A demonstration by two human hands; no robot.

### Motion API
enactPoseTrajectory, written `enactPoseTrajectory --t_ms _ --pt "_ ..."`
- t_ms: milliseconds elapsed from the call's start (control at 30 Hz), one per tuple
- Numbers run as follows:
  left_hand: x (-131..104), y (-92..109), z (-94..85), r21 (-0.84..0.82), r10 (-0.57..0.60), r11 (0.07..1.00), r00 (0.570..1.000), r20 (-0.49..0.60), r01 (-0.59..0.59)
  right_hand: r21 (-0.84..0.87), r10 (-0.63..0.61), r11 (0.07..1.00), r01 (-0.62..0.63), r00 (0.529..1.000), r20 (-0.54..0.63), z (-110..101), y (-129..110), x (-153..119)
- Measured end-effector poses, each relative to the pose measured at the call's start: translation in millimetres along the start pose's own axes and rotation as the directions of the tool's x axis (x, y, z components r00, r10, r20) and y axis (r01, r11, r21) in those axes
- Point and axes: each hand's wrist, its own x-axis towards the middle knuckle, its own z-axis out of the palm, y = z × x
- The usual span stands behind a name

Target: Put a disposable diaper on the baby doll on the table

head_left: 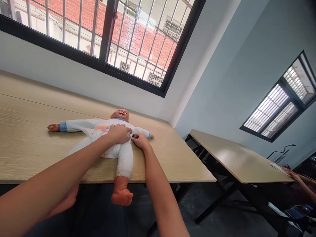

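Observation:
A baby doll [120,113] lies on its back on the wooden-topped table, arms spread wide and head toward the wall. It wears a white outfit [125,159] with blue cuffs and collar and a coloured print on the chest. My left hand [119,133] rests across the chest, its fingers bent onto the cloth at the doll's side. Right beside it, my right hand [140,141] pinches the outfit's side edge, where a small dark spot shows between the hands. One bare doll foot [122,196] hangs over the table's front edge. My left forearm hides part of the other leg.
The table [168,154] stands against the wall under a barred window [138,39]. Across a gap to the right is a second table [229,151]. At its far end, another person's hands [292,174] touch a white item [278,168].

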Motion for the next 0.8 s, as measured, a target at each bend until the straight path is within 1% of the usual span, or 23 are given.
enactPoseTrajectory --t_ms 233,433,633,800 --pt "1.2 -4.9 4.3 -0.021 0.0 1.0 1.0 -0.013 0.0 0.127 0.135 0.983 -0.132 0.991 -0.022 -5.4 6.2 5.0" --pt "0.0 -11.9 2.5 -0.054 0.009 0.999 1.0 -0.016 -0.01 0.309 0.227 0.928 -0.208 0.974 -0.025 -13.4 3.2 1.2" --pt "-0.4 -21.1 0.1 -0.107 0.03 0.994 1.0 -0.002 -0.03 0.493 0.225 0.844 -0.212 0.974 0.032 -21.4 2.9 -1.5" --pt "-0.3 -21.2 5.1 -0.112 0.041 0.993 0.999 -0.021 -0.043 0.56 0.171 0.805 -0.195 0.981 0.096 -22.3 1.1 -3.8"
